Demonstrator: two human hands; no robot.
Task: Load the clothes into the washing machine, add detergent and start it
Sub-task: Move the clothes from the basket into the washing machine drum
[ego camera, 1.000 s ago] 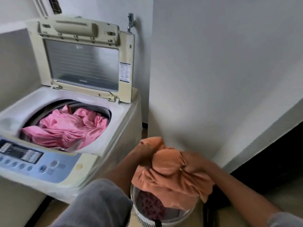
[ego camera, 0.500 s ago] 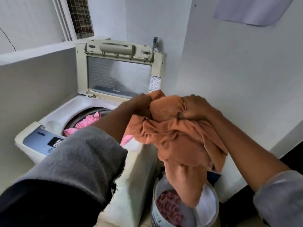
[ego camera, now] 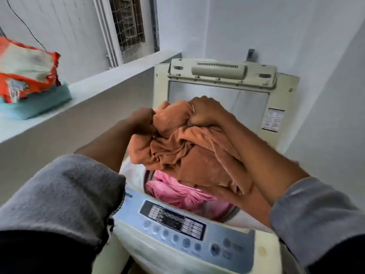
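We hold a bunched orange cloth [ego camera: 193,155] over the washer [ego camera: 138,252], just above its open round drum. Our left hand [ego camera: 143,121] is fisted tight on the cloth's left edge and our right hand [ego camera: 205,111] is clenched on its top. The two fists sit close together with a wad of soft, matte, deeply creased fabric between them. The rest of it sags in thick folds toward the drum. Inside the drum lies a pink cloth [ego camera: 177,192], smoother and slightly glossy. The washer's cream plastic lid [ego camera: 219,74] stands upright at the back, with a clear pane. Its flat grey-blue panel [ego camera: 177,220] with round buttons runs along the front. Left of the washer, a plain white ledge [ego camera: 110,80] carries a crinkled orange-and-white plastic bag [ego camera: 25,74] on a teal block [ego camera: 39,103]. Fuzzy grey sleeves [ego camera: 65,194] cover our forearms.
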